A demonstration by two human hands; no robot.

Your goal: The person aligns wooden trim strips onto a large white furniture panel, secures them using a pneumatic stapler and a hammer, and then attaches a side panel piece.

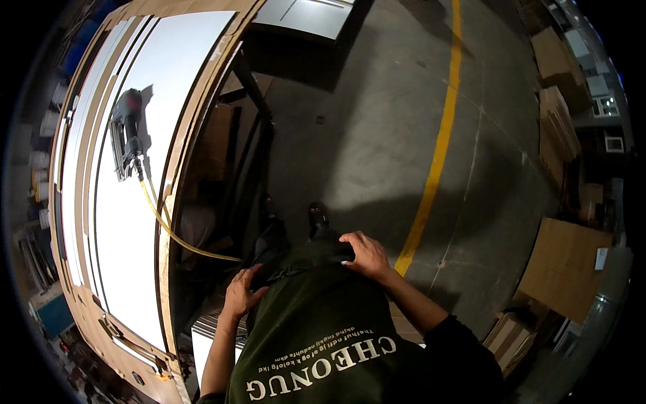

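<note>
My left hand [241, 293] is at the left side of my waist, its thumb apart from the fingers, against the dark green shirt [316, 306]. On the other side, my right hand [367, 254] rests by the shirt's lower edge, fingers and thumb curved with a gap between them. A small white spot shows at its thumb tip; I cannot make out what it is. Neither hand visibly holds a tool. Away to the left, a black and grey nail gun [128, 131] lies on a white panel [195, 50], joined to a yellow air hose [178, 237].
A long workbench [171, 222] with wooden edges carries the panels and strips at my left. The hose hangs off its edge towards my legs. A yellow line [441, 148] runs along the grey floor. Cardboard boxes [565, 269] stand along the right, and another white panel [306, 17] is ahead.
</note>
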